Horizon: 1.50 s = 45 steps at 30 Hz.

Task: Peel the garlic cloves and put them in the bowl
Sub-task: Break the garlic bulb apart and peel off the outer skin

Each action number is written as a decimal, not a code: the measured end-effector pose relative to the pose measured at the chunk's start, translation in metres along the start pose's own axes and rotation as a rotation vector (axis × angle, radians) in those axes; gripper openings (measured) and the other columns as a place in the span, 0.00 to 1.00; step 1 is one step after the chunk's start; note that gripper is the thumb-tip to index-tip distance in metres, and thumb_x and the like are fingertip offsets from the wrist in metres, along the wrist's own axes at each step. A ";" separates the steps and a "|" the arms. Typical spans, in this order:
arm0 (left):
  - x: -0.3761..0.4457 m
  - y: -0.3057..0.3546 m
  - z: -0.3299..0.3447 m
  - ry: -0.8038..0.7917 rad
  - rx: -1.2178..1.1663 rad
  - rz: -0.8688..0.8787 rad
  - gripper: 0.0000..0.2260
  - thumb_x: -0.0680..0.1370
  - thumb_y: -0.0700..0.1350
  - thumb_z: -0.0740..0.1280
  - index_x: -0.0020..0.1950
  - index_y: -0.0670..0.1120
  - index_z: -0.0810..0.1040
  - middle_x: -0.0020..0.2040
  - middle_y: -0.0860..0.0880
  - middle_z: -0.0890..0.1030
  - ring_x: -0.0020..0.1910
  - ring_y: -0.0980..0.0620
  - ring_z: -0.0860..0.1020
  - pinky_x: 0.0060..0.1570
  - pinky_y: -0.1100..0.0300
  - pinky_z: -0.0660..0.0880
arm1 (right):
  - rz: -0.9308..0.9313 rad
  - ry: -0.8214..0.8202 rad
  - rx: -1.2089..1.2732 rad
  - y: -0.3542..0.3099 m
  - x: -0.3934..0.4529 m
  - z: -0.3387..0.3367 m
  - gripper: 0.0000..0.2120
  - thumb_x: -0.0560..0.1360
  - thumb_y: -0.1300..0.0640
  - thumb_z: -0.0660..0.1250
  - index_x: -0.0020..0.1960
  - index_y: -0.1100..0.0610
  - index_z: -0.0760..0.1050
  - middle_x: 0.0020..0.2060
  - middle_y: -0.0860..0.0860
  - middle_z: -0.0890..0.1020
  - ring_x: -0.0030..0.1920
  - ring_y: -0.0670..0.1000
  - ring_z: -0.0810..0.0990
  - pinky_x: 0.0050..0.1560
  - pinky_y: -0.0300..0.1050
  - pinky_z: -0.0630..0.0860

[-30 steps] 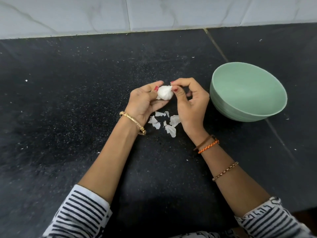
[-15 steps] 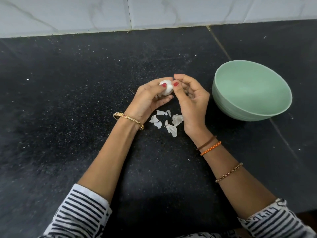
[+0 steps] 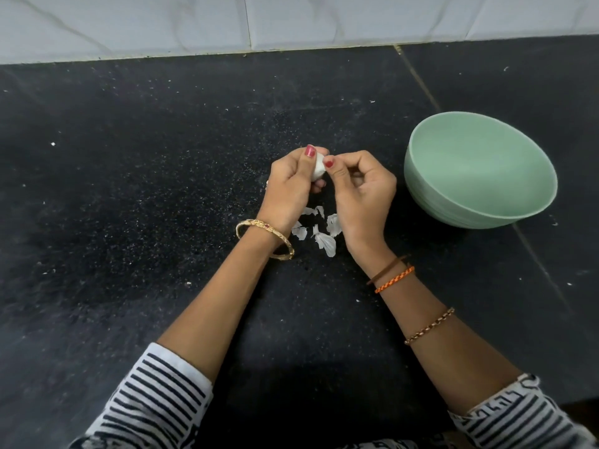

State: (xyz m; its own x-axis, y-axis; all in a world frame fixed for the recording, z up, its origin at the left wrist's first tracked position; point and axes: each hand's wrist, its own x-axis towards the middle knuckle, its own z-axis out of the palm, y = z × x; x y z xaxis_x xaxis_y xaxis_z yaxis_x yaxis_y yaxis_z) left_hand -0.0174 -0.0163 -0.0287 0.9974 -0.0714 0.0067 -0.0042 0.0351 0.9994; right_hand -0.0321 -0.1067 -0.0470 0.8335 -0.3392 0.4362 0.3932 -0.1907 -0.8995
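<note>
A white garlic bulb (image 3: 318, 170) is held above the black counter (image 3: 129, 205). My left hand (image 3: 290, 189) grips it, thumb on top and fingers curled under, so most of the bulb is hidden. My right hand (image 3: 363, 192) meets it from the right, thumb tip pressed on its skin, the other fingers curled. Several white bits of garlic skin (image 3: 321, 233) lie on the counter below the hands. A pale green bowl (image 3: 479, 205) stands to the right of my right hand; I see nothing inside it.
A white tiled wall (image 3: 291, 21) bounds the counter at the back. A seam in the counter (image 3: 421, 82) runs diagonally past the bowl. Small white specks are scattered over the dark surface.
My left hand has closed further round the garlic bulb, so less of it shows. My right thumb has shifted on its skin. The bowl and skins have not moved.
</note>
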 end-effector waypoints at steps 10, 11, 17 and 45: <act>-0.001 0.004 0.007 0.174 -0.263 -0.188 0.17 0.81 0.38 0.55 0.34 0.41 0.76 0.26 0.48 0.73 0.32 0.49 0.70 0.36 0.57 0.69 | -0.260 0.057 -0.203 0.000 -0.008 0.010 0.08 0.71 0.59 0.67 0.35 0.62 0.77 0.35 0.40 0.76 0.35 0.36 0.72 0.37 0.35 0.70; -0.002 0.004 0.006 0.164 -0.304 -0.215 0.17 0.80 0.37 0.55 0.33 0.41 0.76 0.25 0.48 0.73 0.32 0.49 0.71 0.35 0.58 0.69 | -0.280 0.060 -0.220 -0.001 -0.008 0.010 0.08 0.71 0.59 0.67 0.35 0.62 0.77 0.35 0.41 0.76 0.35 0.35 0.71 0.37 0.33 0.70; -0.001 0.011 0.003 0.073 -0.588 -0.361 0.15 0.80 0.38 0.55 0.36 0.38 0.74 0.25 0.47 0.78 0.25 0.52 0.79 0.30 0.61 0.77 | -0.361 0.023 -0.236 -0.004 -0.006 0.008 0.07 0.71 0.60 0.68 0.35 0.63 0.79 0.35 0.52 0.82 0.35 0.49 0.77 0.37 0.40 0.72; 0.000 0.003 -0.021 0.093 -0.262 -0.006 0.20 0.78 0.39 0.63 0.25 0.46 0.76 0.19 0.55 0.70 0.16 0.62 0.63 0.16 0.72 0.57 | 0.422 -0.049 0.307 -0.014 0.011 -0.003 0.08 0.76 0.65 0.64 0.40 0.57 0.77 0.33 0.48 0.79 0.33 0.40 0.76 0.34 0.33 0.72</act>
State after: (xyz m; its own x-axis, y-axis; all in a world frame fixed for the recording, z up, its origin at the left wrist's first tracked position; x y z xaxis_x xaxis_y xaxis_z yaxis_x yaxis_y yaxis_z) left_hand -0.0157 0.0043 -0.0267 0.9997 0.0193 -0.0141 0.0079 0.2923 0.9563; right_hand -0.0294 -0.1108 -0.0296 0.9582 -0.2833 0.0396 0.1093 0.2346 -0.9659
